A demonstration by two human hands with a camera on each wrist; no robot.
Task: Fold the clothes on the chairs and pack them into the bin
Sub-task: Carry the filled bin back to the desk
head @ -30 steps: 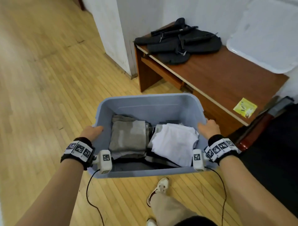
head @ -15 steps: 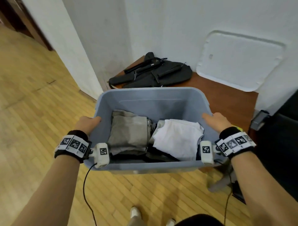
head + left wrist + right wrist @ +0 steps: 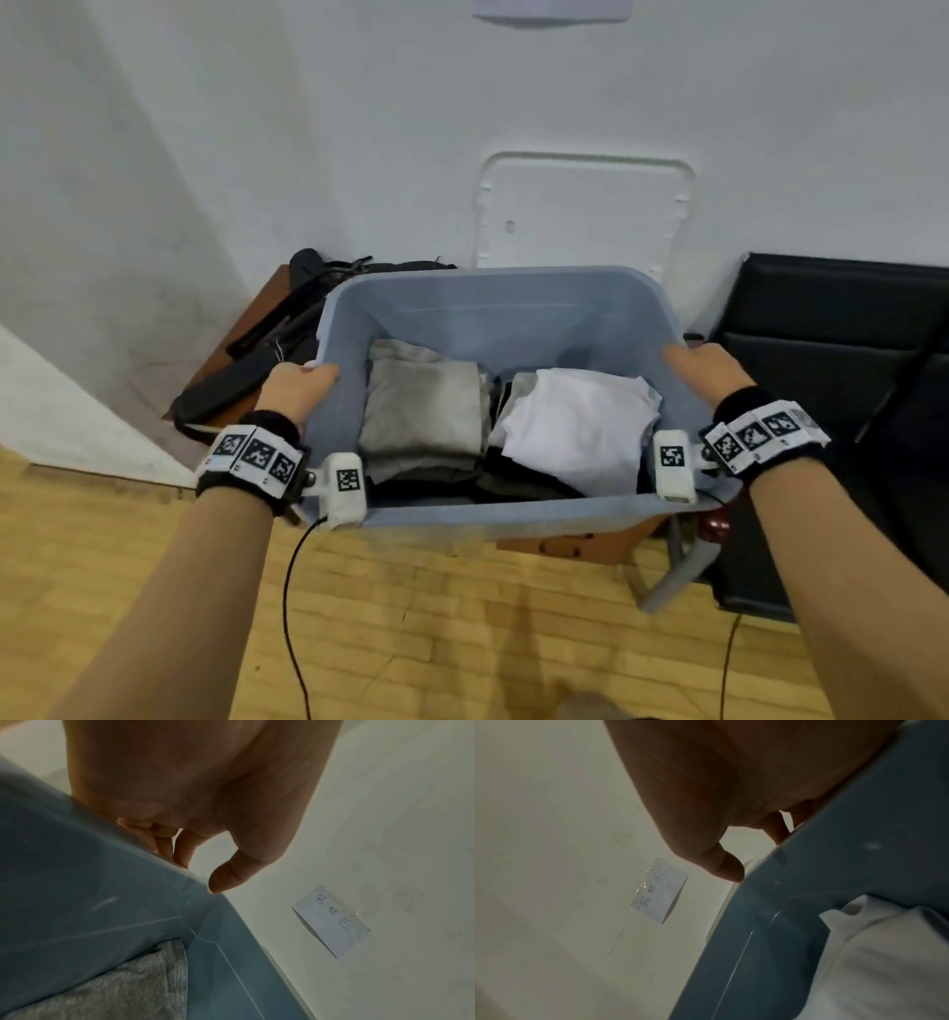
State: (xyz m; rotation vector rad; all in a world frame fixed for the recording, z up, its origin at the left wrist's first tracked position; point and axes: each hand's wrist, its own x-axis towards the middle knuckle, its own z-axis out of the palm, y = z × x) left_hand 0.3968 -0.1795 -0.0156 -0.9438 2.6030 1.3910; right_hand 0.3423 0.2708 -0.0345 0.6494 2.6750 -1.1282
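Head view: left hand [image 3: 300, 385] and right hand [image 3: 706, 367] each grasp a side rim of the bin [image 3: 493, 290], held above the desk [image 3: 262, 303] with folded clothes [image 3: 575, 426] inside. A slipping grip could tip it.

Both arms extended; left hand [image 3: 298, 385], right hand [image 3: 706, 367] curled, gripping.

The blue bin [image 3: 493, 303], gripped at its side rims by the left hand [image 3: 295, 385] and right hand [image 3: 706, 367], has been carried from above the floor to over the wooden desk [image 3: 267, 293] at frame center, against the white wall.
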